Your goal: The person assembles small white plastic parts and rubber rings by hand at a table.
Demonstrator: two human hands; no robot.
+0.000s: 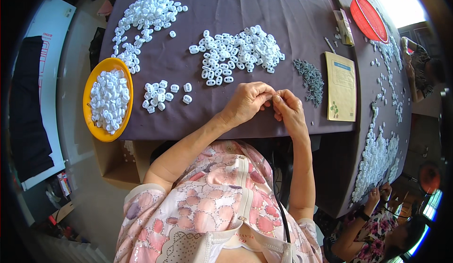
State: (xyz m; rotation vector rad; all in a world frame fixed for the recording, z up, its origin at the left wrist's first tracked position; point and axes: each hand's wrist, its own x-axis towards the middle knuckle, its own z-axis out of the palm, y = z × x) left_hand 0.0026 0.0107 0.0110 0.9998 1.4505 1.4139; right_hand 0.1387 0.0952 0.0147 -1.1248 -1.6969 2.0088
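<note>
Pink-and-cream patterned cloth of the wearer's blouse (203, 201) lies nearest the camera. Beyond it, over the dark tablecloth (207, 121), the left hand (247, 101) and right hand (289, 108) meet, left pointing rightward, right pointing up and inward. On both, thumb and forefinger are narrow — drawn into a pinch at the tips — and whatever sits between them is hidden, so its direction and long axis cannot be told. Just past the left hand lies a heap of white oval pieces (257, 50), their long axes turned every way; the one at the heap's left end lies roughly crosswise. Right of the hands, slim grey pieces (309, 81) point in mixed directions, beside a tan packet (340, 90) whose long axis runs away from the wearer.
</note>
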